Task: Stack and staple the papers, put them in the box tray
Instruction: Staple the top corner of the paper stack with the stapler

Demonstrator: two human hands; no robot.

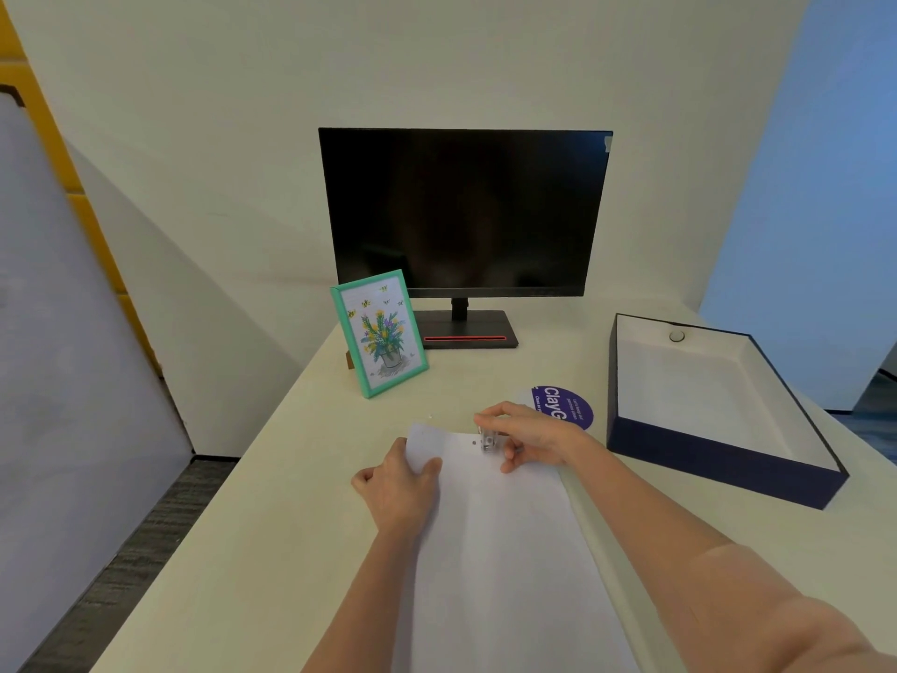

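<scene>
A stack of white papers (500,541) lies lengthwise on the white desk in front of me. My left hand (400,488) pinches the stack's far left corner, thumb on top. My right hand (529,437) grips a small silver stapler (488,440) set over the far edge of the papers, near the middle of that edge. The box tray (718,459), dark blue outside and white inside, stands open to the right of the papers with nothing but a small round fitting on its far wall.
A black monitor (463,211) stands at the back of the desk. A green picture frame (379,333) with a flower drawing leans in front of it. A round purple sticker (565,405) lies behind my right hand. The desk's left edge drops to a carpeted floor.
</scene>
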